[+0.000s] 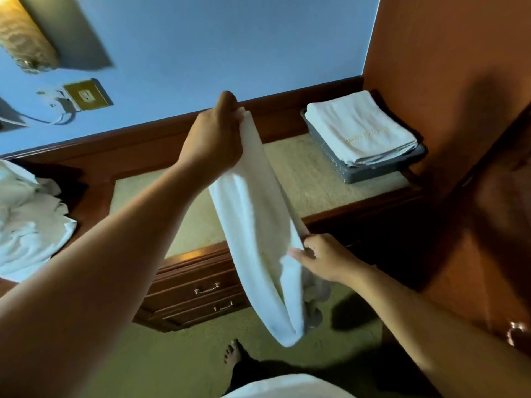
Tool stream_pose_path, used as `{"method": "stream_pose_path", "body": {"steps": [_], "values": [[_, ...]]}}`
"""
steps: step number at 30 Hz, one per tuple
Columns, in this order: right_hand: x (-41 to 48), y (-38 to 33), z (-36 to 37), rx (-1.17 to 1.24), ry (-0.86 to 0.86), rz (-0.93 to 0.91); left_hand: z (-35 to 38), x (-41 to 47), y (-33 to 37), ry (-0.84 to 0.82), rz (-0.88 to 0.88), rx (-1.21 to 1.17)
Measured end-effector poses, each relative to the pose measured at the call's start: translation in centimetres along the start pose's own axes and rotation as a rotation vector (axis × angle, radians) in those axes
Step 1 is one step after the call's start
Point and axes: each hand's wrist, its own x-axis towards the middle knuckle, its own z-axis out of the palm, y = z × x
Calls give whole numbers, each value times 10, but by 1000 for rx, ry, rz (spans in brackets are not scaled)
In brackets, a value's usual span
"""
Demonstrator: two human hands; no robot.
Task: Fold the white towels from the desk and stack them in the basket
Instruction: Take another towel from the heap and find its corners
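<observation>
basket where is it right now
In the head view the grey basket sits at the right end of the desk beside the orange wall, with folded towels stacked inside.

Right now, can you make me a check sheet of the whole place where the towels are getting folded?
Surface: desk with a beige top and a wooden edge.
Job's things: white towel held up in the air, hanging doubled; folded towels stacked in the gray basket at the desk's right end; crumpled towel pile at far left.
Clutter: nothing seen.
Hands: left hand pinches the towel's top; right hand grips its lower edge.
Cables: white cable trails from a plug on the wall.
Surroundings: blue wall, lamp, drawers, carpet.
</observation>
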Motion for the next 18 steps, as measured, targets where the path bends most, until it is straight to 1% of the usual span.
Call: {"method": "stream_pose_path", "body": {"steps": [2, 3, 5, 6, 7, 10, 13, 14, 17, 18], "values": [[4, 34, -7, -196, 91, -8, 1, -3, -18, 25, -153, -33], [5, 54, -9, -305, 91, 1, 2, -7, -26, 52, -221, -56], [0, 88, -12, -527, 31, 54, 1, -14, -40, 120, -356, -108], [-6, 102, -12, -600, 4, 93, 0, -17, -45, 143, -402, -131], [-12, 113, -13, -631, -7, 141, -1, -20, -49, 146, -409, -140], [-21, 126, -13, -686, 16, 273, -3, -28, -56, 99, -273, -142], [-11, 108, -5, -599, 26, 419, -3, -31, -49, 43, -131, -167], [-7, 99, 0, -541, -28, 446, -3, -30, -45, 24, -84, -177], [5, 62, 12, -466, -434, 450, -7, -27, -30, 4, 85, -213], [8, 49, 15, -451, -526, 424, -8, -25, -25, 0, 138, -217]]}}
